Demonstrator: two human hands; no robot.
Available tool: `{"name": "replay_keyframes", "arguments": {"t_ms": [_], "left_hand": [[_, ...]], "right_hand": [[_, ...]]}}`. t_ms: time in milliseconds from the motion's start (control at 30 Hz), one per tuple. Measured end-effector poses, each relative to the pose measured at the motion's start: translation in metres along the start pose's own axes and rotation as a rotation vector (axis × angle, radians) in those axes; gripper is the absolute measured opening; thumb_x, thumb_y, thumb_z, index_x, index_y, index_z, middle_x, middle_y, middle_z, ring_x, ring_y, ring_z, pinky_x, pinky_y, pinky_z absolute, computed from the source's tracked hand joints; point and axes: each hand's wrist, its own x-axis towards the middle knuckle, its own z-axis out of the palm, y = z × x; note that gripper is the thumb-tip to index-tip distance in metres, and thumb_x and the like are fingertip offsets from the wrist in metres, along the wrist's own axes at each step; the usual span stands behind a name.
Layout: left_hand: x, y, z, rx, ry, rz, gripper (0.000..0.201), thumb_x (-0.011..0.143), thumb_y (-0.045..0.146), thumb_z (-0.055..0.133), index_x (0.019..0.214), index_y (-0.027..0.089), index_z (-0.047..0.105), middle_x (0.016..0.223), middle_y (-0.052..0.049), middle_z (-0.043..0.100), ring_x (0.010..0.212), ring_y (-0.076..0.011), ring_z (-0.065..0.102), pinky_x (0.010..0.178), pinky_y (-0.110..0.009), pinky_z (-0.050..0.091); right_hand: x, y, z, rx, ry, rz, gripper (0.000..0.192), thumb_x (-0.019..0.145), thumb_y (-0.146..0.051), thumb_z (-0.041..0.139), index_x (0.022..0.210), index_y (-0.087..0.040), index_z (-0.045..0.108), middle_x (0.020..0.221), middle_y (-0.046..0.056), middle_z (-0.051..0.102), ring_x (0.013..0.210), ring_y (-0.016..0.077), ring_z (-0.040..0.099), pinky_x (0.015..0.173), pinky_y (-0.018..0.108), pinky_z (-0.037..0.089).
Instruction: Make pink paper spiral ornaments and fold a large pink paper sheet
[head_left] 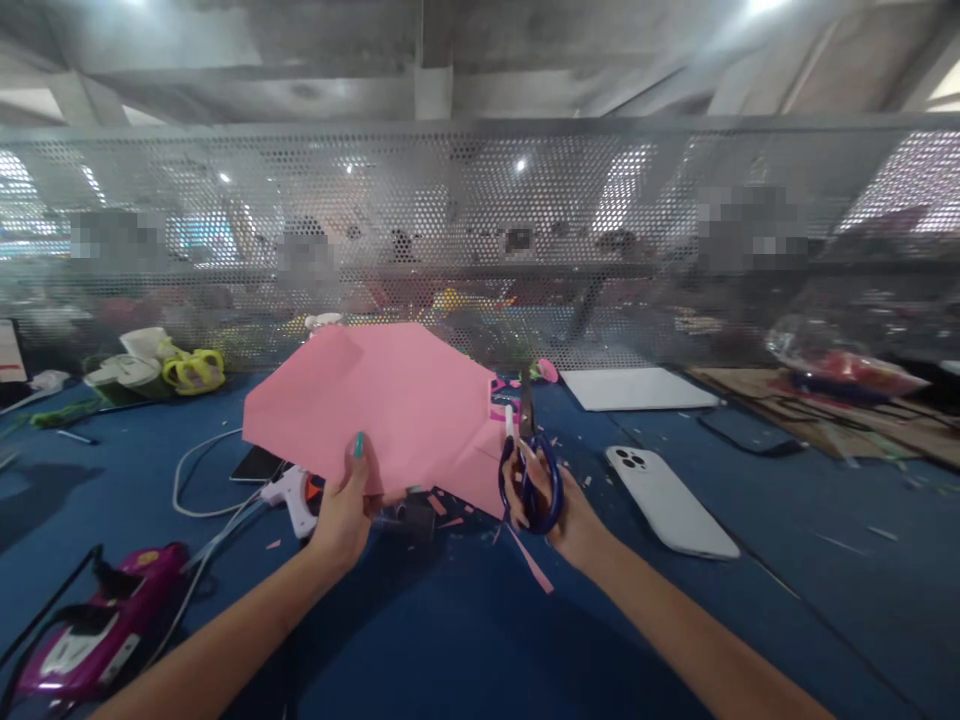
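A large pink sheet of paper (390, 400) with angled edges is raised above the blue table. Its lower edge is pinched by my left hand (346, 515), the thumb lying on the front face. My right hand (559, 510) has its fingers through the dark blue handles of a pair of scissors (531, 480), whose blades point up at the sheet's right edge. Whether the blades touch the paper I cannot tell. Below the sheet lie several pink paper scraps (534, 562). A white glue gun (296, 500) rests beside my left hand, partly behind it.
To the right lie a white phone (671, 500) and a white flat sheet (641, 388). A magenta power strip (105, 625) with cords sits at the lower left. Yellow ribbon (193, 372) is at the back left. A perforated metal screen (480, 220) rises behind the table.
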Motion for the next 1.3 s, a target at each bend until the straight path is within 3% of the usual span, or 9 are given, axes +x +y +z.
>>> {"name": "replay_keyframes", "arguments": {"t_ms": [233,333,500,600,767,967,1167,1300], "left_hand": [[-0.004,0.009,0.003,-0.025,-0.013,0.068,0.032,0.073,0.029,0.062,0.105,0.029,0.057,0.108,0.000,0.061,0.075,-0.0158,0.065,0.057,-0.024,0.058],[-0.004,0.010,0.003,-0.043,-0.032,0.073,0.031,0.075,0.030,0.061,0.105,0.026,0.057,0.114,-0.001,0.058,0.078,-0.0161,0.064,0.058,-0.023,0.058],[-0.003,0.012,0.003,-0.036,-0.031,0.129,0.036,0.075,0.033,0.061,0.110,0.028,0.053,0.117,0.000,0.056,0.093,-0.0178,0.061,0.065,-0.024,0.058],[-0.002,0.012,0.003,-0.036,-0.014,0.132,0.038,0.075,0.032,0.060,0.112,0.029,0.052,0.116,0.000,0.057,0.094,-0.0182,0.061,0.066,-0.025,0.058],[-0.007,0.009,0.004,-0.052,-0.009,0.089,0.040,0.078,0.030,0.058,0.116,0.030,0.049,0.118,-0.001,0.056,0.084,-0.0168,0.063,0.059,-0.023,0.058],[-0.024,0.007,0.011,-0.128,-0.043,0.042,0.042,0.075,0.023,0.061,0.116,0.027,0.051,0.119,-0.004,0.056,0.080,-0.0201,0.065,0.055,-0.026,0.058],[-0.027,0.007,0.012,-0.187,-0.048,0.081,0.036,0.079,0.020,0.056,0.114,0.027,0.053,0.119,-0.005,0.056,0.076,-0.0169,0.066,0.055,-0.023,0.058],[-0.027,0.007,0.012,-0.167,-0.045,0.098,0.035,0.080,0.022,0.055,0.115,0.024,0.052,0.122,-0.006,0.054,0.078,-0.0159,0.065,0.057,-0.019,0.056]], "right_hand": [[-0.010,0.009,0.006,-0.107,-0.194,0.061,0.054,0.041,-0.066,0.066,0.065,-0.021,0.047,0.052,-0.003,0.054,0.035,0.0107,0.047,0.032,0.023,0.037],[-0.013,0.014,0.008,-0.063,-0.249,0.083,0.054,0.046,-0.068,0.063,0.071,-0.022,0.052,0.060,0.002,0.059,0.050,0.0166,0.058,0.045,0.028,0.046],[-0.017,0.017,0.005,-0.100,-0.344,-0.059,0.052,0.059,-0.071,0.051,0.081,-0.024,0.056,0.075,0.005,0.061,0.074,0.0213,0.060,0.059,0.033,0.049],[-0.017,0.019,0.005,-0.121,-0.307,-0.070,0.042,0.068,-0.063,0.051,0.076,-0.022,0.054,0.074,0.003,0.060,0.068,0.0171,0.058,0.062,0.031,0.048],[-0.017,0.018,0.012,-0.262,-0.155,0.016,0.042,0.074,-0.060,0.046,0.066,-0.019,0.048,0.052,-0.004,0.047,0.043,0.0081,0.044,0.045,0.022,0.039],[-0.022,0.011,0.016,-0.553,-0.057,-0.078,0.037,0.077,-0.052,0.047,0.063,-0.019,0.041,0.049,-0.006,0.039,0.044,0.0081,0.039,0.045,0.022,0.034],[-0.021,0.017,0.016,-0.521,0.062,-0.109,0.040,0.077,-0.057,0.042,0.062,-0.020,0.039,0.049,-0.006,0.039,0.044,0.0093,0.039,0.045,0.023,0.035],[-0.022,0.015,0.019,-0.512,0.048,-0.085,0.041,0.074,-0.059,0.045,0.062,-0.020,0.040,0.049,-0.006,0.039,0.044,0.0092,0.039,0.044,0.023,0.036]]}}
